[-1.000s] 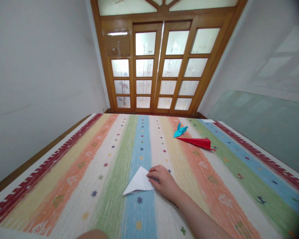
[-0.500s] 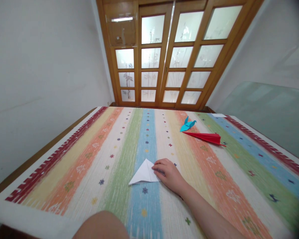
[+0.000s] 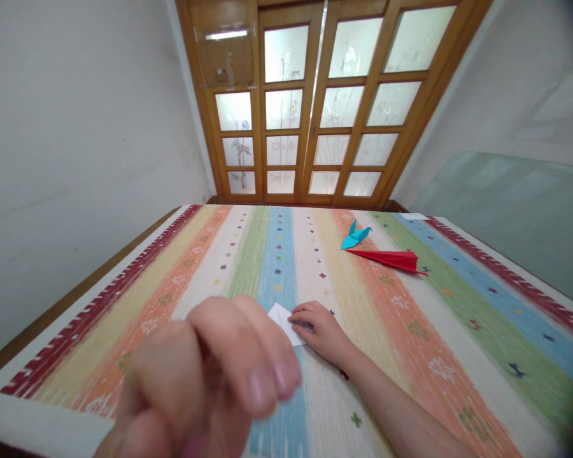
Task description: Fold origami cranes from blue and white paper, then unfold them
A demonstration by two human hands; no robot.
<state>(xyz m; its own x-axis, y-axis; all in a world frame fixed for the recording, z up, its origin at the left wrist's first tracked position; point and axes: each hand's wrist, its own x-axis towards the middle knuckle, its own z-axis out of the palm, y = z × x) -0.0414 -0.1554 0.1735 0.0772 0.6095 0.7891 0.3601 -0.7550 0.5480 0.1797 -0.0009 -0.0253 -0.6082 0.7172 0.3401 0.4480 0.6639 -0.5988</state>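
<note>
Grip curled in, your right hand (image 3: 321, 334) rests on striped cloth (image 3: 128, 312), its thumb and fingertips at the right-hand edge of a folded white paper (image 3: 282, 321); whether they pinch that edge or merely press it down, you cannot tell from here. The paper lies directly left of this grip, touching it, with its tip pointing away from you toward the far end. A crease slants from that tip toward your side, but the sheet's full long axis cannot be judged, because your left hand (image 3: 210, 375) blocks the lower left part.

That second grip, bent at the fingers and blurred, looms close to the lens and looks raised above the cloth; nothing shows between its fingers, though the palm side is hidden. Your right hand is the nearer to the paper.

Beyond, to the far right, a blue paper bird (image 3: 356, 238) sits just beside a red folded paper (image 3: 386, 257), whose long axis runs nearly crosswise, narrow point to the left. Bare cloth opens ahead of the white paper and to its left, reaching the maroon side border well apart from your hands. Wooden doors (image 3: 259, 146) stand behind the far edge.
</note>
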